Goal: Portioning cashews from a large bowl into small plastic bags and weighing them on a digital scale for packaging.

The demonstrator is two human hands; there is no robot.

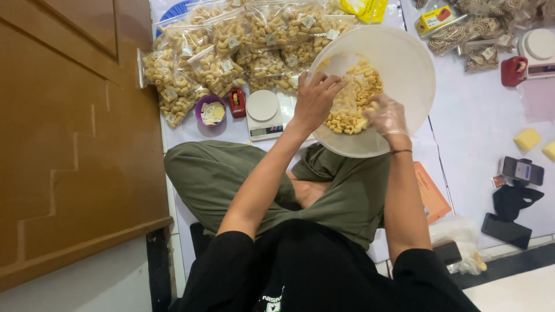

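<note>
I sit cross-legged on the floor with a large white plastic bowl (404, 63) tilted toward me. Inside it lies a heap of small yellow curled snacks (355, 101). My left hand (315, 101) grips the bowl's left rim, fingers curled over the edge. My right hand (386, 115), in a thin clear plastic glove, reaches into the snacks at the bowl's lower part; whether it holds any I cannot tell.
Several sealed clear bags of the same snacks (231, 52) lie piled beyond the bowl. A small white kitchen scale (263, 112), a red tape dispenser (236, 102) and a purple cup of labels (211, 111) sit nearby. Phones (522, 171) lie right; a brown wooden door (69, 127) stands left.
</note>
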